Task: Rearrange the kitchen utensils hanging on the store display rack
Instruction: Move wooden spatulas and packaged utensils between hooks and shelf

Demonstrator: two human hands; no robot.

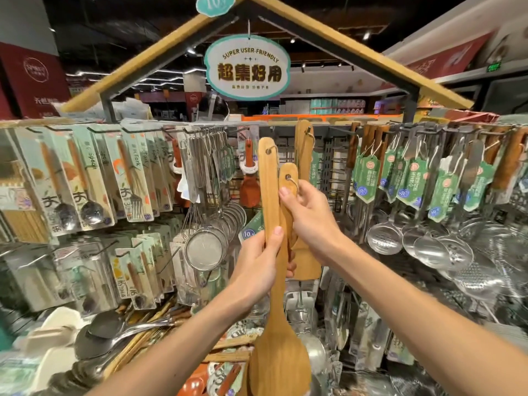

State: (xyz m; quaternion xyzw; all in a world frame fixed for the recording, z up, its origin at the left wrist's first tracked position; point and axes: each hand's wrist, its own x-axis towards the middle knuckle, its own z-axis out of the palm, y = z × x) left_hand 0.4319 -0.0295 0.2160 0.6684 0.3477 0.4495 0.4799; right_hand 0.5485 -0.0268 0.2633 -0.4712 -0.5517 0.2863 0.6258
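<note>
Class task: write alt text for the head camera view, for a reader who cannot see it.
Two bare hands hold wooden spatulas before a store display rack: the left hand grips a long spatula, the right hand a shorter spatula. Packaged spoons hang at left, steel skimmers at right.

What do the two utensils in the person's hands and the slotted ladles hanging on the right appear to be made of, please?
The long spatula and the shorter utensil look like light wood or bamboo with a matt finish: honey colour and faint grain. The slotted ladles look like polished steel: silvery, with mirror-like glare.
</note>
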